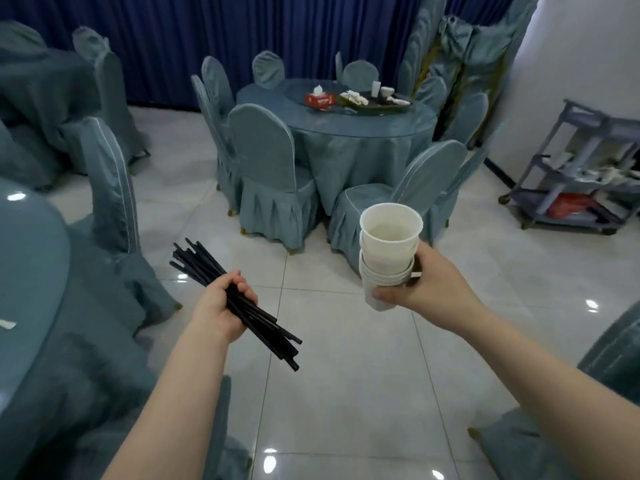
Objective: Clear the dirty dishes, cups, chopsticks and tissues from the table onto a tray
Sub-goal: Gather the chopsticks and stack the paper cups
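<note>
Left hand (221,308) is clenched round a bundle of black chopsticks (235,303), its long axis slanting from far-left to near-right. Stacked white paper cups (388,254) are gripped upright, mouths up, by the right hand (429,285). Open tiled floor (346,358) lies between covered chairs (273,174), toward the round table (346,123).

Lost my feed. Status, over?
Left hand grips black chopsticks. Right hand holds stacked paper cups. Chairs ring the far table.

floor (346,341): glossy pale tiles | curtain (207,36): dark blue | chairs (266,168): teal-covered | wall (581,64): white
</note>
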### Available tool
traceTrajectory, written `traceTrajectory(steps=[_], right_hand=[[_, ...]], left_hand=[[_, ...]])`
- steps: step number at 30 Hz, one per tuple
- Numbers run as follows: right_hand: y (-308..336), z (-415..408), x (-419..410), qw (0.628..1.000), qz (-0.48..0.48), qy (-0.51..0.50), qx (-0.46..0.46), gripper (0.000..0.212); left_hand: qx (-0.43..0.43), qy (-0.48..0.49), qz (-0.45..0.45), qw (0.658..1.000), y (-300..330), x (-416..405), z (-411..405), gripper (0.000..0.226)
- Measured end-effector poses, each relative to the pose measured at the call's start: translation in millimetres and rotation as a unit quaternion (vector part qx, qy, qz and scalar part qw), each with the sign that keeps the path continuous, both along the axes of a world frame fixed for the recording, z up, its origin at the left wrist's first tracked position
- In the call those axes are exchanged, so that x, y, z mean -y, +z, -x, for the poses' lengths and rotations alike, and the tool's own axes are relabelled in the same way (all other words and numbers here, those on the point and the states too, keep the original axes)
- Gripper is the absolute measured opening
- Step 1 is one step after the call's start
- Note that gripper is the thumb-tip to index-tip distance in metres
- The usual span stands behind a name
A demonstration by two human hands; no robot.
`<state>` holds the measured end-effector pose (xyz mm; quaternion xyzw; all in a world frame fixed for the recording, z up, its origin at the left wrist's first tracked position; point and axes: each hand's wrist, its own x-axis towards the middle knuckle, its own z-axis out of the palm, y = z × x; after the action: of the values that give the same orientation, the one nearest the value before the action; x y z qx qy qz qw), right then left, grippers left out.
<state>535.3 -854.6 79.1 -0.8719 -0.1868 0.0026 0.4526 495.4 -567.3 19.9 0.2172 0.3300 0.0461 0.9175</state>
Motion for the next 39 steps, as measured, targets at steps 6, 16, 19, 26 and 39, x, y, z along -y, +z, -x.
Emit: traceTrajectory(steps=[6, 16, 19, 26, 39], right_hand=[[27.5, -119.6, -64.5, 0.994, -0.003, 0.11, -0.013, 0.063], [-9.3, -312.2, -258.3, 0.938, 0.034, 0.344, -0.035, 0.058], [-8.7, -351.6, -345.4, 0.901, 0.032, 0.431, -0.039, 0.057], [-5.4, -346.9, -558.5, 0.809, -0.005, 0.584, -0.063, 0.06], [-14.2, -296.4, -880.5, 0.73, -0.035, 0.676, -0.098, 0.071]], left_hand=[[-0.005, 0.093, -0.035, 0.995, 17.0, -65.0, -71.9, 0.016], [0.03, 0.27, -0.055, 0.961, 18.5, -195.1, -153.8, 0.02], [0.0, 0.337, -0.075, 0.938, 30.8, -237.8, -165.1, 0.024], [-0.028, 0.484, -0.107, 0.868, 54.5, -351.4, -123.8, 0.024], [-0.066, 0.602, -0.126, 0.786, 69.7, -550.6, -40.2, 0.019]])
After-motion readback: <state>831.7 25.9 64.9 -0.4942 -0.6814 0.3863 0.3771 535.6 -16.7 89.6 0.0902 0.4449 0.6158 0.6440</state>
